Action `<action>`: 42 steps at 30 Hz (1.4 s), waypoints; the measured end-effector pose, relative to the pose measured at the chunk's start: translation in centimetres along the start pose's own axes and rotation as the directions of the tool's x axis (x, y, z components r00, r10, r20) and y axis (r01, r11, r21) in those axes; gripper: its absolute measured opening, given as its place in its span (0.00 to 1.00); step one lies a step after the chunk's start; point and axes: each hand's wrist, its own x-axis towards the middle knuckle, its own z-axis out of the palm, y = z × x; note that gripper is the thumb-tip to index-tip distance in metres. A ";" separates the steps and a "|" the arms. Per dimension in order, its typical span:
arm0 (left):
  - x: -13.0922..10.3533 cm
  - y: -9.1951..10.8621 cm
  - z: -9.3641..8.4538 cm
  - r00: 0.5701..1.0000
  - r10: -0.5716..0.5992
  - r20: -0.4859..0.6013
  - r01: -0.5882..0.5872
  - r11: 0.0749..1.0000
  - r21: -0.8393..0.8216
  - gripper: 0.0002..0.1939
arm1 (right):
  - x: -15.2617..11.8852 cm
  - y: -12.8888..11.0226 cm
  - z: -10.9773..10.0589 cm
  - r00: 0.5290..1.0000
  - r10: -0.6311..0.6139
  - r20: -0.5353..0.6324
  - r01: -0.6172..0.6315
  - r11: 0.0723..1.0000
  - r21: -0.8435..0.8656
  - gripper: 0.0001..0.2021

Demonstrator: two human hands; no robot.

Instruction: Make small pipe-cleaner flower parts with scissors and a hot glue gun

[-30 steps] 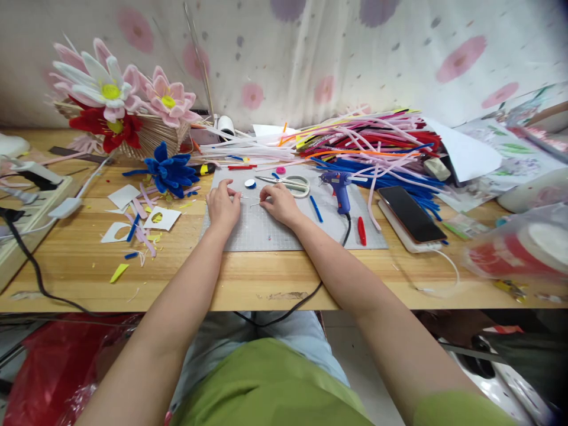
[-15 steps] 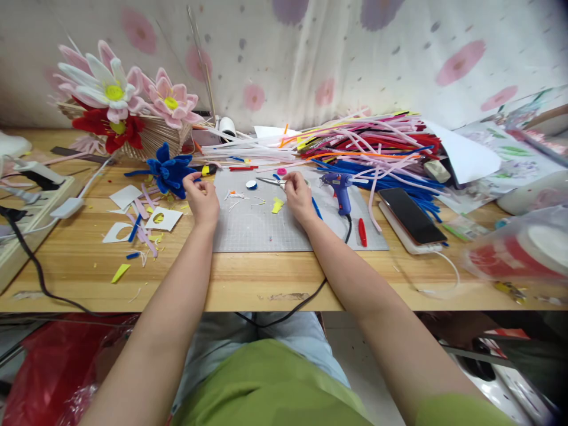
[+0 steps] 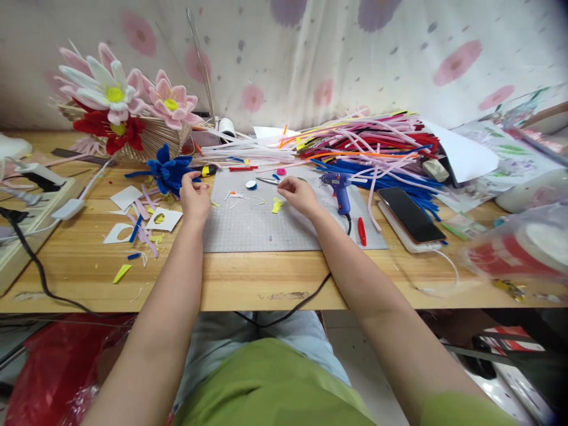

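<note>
My left hand (image 3: 194, 198) is beside the blue fuzzy flower (image 3: 167, 171), its fingers loosely bent and apart, with nothing seen between them. Just behind it lies a yellow-and-black handle (image 3: 207, 170). Over the grey cutting mat (image 3: 248, 228), my right hand (image 3: 300, 195) has thumb and fingertips together; anything held there is too small to make out. A yellow scrap (image 3: 277, 205) lies by its fingertips, and the scissors (image 3: 267, 180) are just behind. A small round blue-and-white item (image 3: 251, 185) and thin white bits (image 3: 234, 195) are on the mat.
Right of my right hand stand a purple glue gun (image 3: 341, 192) and a red tool (image 3: 362, 231). Behind is a pile of coloured fuzzy stems (image 3: 368, 142). A phone (image 3: 410, 216) lies further right. Paper scraps (image 3: 164, 219), finished flowers (image 3: 114, 94) and a power strip (image 3: 38, 225) are left.
My left hand has shifted slightly left and down. My right hand has turned and drawn away from the scissors, which show more plainly; its fingertips are lower, nearer the yellow scrap.
</note>
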 end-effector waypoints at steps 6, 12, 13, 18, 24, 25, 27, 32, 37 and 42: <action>-1.1 1.5 -0.8 0.987 -0.112 0.117 0.132 0.974 -0.184 0.18 | -0.2 -1.3 -2.1 0.992 0.017 0.125 -0.032 0.992 0.122 0.04; -4.4 4.2 -1.1 0.781 -0.098 0.617 0.399 0.838 -0.372 0.23 | -1.8 -1.5 -0.7 0.982 0.017 0.186 -0.048 0.985 0.165 0.04; -4.9 4.5 -1.0 0.739 -0.083 0.668 0.428 0.824 -0.371 0.23 | -2.1 -1.3 -0.2 0.986 0.011 0.166 -0.036 0.988 0.149 0.05; -6.0 5.3 -0.3 0.634 -0.050 0.771 0.520 0.766 -0.378 0.24 | -3.2 -1.4 1.8 0.985 -0.116 0.125 0.105 0.990 0.094 0.07; -6.4 5.3 0.3 0.622 -0.038 0.782 0.568 0.709 -0.417 0.30 | -3.8 -3.6 3.0 0.946 -0.279 0.163 0.271 0.960 0.073 0.06; -6.4 5.3 0.4 0.625 -0.039 0.779 0.569 0.707 -0.420 0.30 | -3.9 -3.8 3.2 0.944 -0.279 0.174 0.272 0.960 0.066 0.06; -6.4 5.3 0.4 0.627 -0.047 0.778 0.572 0.705 -0.419 0.29 | -3.9 -4.0 3.3 0.944 -0.272 0.185 0.265 0.962 0.061 0.06; -6.4 5.4 0.4 0.613 -0.049 0.789 0.592 0.690 -0.417 0.29 | -3.9 -4.2 3.0 0.953 -0.241 0.183 0.236 0.970 0.050 0.06; -6.5 5.2 0.6 0.595 -0.032 0.803 0.592 0.693 -0.411 0.28 | -3.9 -4.2 3.0 0.950 -0.265 0.164 0.257 0.964 0.069 0.05; -6.3 5.2 0.3 0.611 -0.030 0.791 0.551 0.734 -0.397 0.25 | -3.3 -3.6 2.2 0.973 -0.215 0.080 0.209 0.975 0.076 0.03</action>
